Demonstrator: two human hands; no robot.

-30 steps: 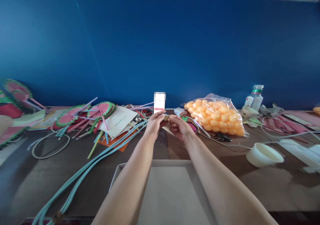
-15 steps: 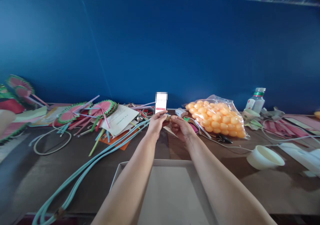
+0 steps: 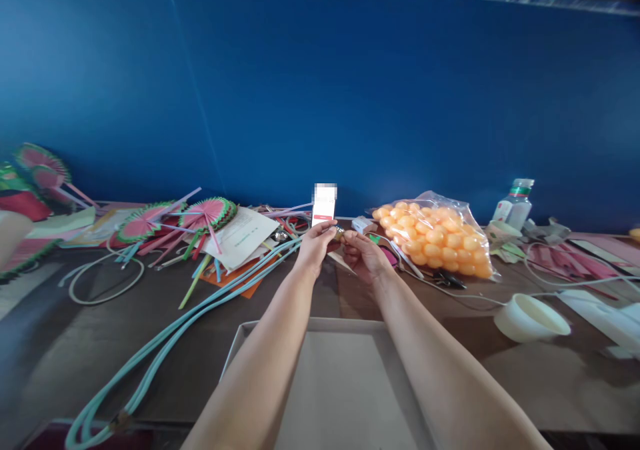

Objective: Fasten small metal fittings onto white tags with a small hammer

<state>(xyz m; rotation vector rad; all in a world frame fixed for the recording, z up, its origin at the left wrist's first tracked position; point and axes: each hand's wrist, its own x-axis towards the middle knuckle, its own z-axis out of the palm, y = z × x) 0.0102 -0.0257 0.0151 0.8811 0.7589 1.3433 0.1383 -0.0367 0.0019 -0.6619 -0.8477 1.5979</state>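
Both of my arms reach out over a shallow grey box. My left hand [image 3: 315, 247] is closed, thumb and fingertips pinching at a small shiny metallic piece [image 3: 339, 233]. From the other side my right hand [image 3: 366, 255] closes on the same piece, its fingers curled. The piece is too small and too covered by fingertips to name. Just behind my left fingers a phone [image 3: 324, 211] with a lit white screen stands upright. A pale pointed sheet [image 3: 341, 261] shows between and below my hands.
The grey box [image 3: 345, 327] lies in front. A bag of orange balls [image 3: 435, 237], a white cup [image 3: 531, 318] and a bottle [image 3: 514, 203] stand right. Light blue tubing [image 3: 195, 317], papers [image 3: 245, 233] and watermelon-patterned fans [image 3: 207, 215] lie left. A blue wall [image 3: 320, 90] rises behind.
The view has shifted very slightly, so things sit a little further right. Both hands keep their pinch on the small shiny piece.
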